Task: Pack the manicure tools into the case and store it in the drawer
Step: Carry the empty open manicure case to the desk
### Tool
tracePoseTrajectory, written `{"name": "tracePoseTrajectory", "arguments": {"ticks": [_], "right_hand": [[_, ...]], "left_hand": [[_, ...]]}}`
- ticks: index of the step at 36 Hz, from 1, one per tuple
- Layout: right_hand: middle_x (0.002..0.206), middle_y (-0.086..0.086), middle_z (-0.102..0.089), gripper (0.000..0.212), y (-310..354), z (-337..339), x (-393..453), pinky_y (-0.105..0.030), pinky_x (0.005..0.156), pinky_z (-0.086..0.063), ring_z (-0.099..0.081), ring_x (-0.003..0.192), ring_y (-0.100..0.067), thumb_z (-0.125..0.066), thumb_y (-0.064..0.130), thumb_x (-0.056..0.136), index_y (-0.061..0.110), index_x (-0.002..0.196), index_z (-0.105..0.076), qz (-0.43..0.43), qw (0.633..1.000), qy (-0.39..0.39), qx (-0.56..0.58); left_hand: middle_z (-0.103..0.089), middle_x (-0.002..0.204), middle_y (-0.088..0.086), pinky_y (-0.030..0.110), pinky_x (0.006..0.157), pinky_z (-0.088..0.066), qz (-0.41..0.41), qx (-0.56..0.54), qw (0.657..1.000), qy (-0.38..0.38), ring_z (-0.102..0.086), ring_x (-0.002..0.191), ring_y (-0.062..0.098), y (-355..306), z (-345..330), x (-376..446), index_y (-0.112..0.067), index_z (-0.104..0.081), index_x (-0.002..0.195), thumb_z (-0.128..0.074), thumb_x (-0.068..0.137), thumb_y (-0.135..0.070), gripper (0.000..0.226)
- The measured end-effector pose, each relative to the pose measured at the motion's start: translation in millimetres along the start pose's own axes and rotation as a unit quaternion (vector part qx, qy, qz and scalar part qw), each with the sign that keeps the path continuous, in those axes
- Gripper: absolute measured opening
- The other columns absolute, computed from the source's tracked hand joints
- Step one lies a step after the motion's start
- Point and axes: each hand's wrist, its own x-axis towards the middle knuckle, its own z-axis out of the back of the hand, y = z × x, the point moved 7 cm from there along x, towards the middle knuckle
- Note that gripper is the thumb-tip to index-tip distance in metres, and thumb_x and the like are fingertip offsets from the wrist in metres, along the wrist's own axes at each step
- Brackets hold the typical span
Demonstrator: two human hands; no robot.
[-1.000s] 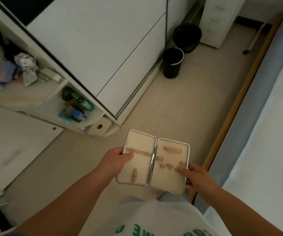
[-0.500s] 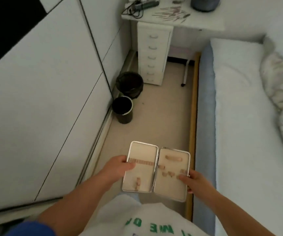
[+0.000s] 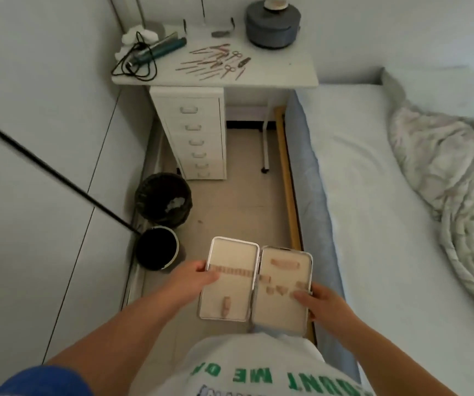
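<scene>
Case (image 3: 254, 284) open flat, empty, held at waist | left hand (image 3: 193, 277) pinches left edge, right hand (image 3: 320, 302) pinches right edge | tools (image 3: 216, 62) lie ahead on desk (image 3: 287, 72) | I'd keep it level and set it beside them.

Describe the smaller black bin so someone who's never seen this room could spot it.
Follow the white wardrobe down to the floor. Two dark bins stand there; the smaller black bin is the nearer one, smooth-sided with a pale rim, unlike the woven bin behind it.
</scene>
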Motion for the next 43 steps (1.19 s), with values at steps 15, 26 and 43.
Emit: {"name": "tracePoseTrajectory", "arguments": {"ticks": [15, 26, 43], "right_hand": [[0.088, 0.011, -0.066, 0.009, 258, 54, 220, -0.033, 0.082, -0.051, -0.063, 0.085, -0.009, -0.060, 0.029, 0.085, 0.036, 0.080, -0.059, 0.081, 0.980, 0.103, -0.151], [0.084, 0.013, -0.065, 0.016, 392, 78, 322, -0.041, 0.087, -0.052, -0.062, 0.084, -0.013, -0.060, 0.025, 0.086, 0.036, 0.075, -0.057, 0.087, 0.983, 0.076, -0.144], [0.096, -0.003, -0.068, 0.014, 507, 66, 467, -0.035, 0.077, -0.054, -0.065, 0.088, -0.021, -0.058, 0.014, 0.087, 0.015, 0.100, -0.063, 0.069, 0.904, 0.314, -0.282]], "left_hand": [[-0.068, 0.091, -0.003, 0.039, 0.083, -0.051, 0.040, -0.157, 0.976, -0.144, -0.064, 0.087, 0.017, -135, 109, 157, -0.027, -0.064, 0.084, -0.059, 0.084, -0.020, 0.008], [-0.066, 0.089, -0.004, 0.028, 0.065, -0.047, 0.028, -0.156, 0.974, -0.160, -0.062, 0.084, 0.014, -256, 189, 282, -0.020, -0.064, 0.093, -0.056, 0.086, -0.023, 0.010], [-0.068, 0.078, 0.004, 0.026, 0.060, -0.049, 0.173, -0.522, 0.756, -0.355, -0.062, 0.065, 0.016, -260, 145, 324, -0.011, -0.064, 0.089, -0.055, 0.086, -0.008, 0.010]]}}
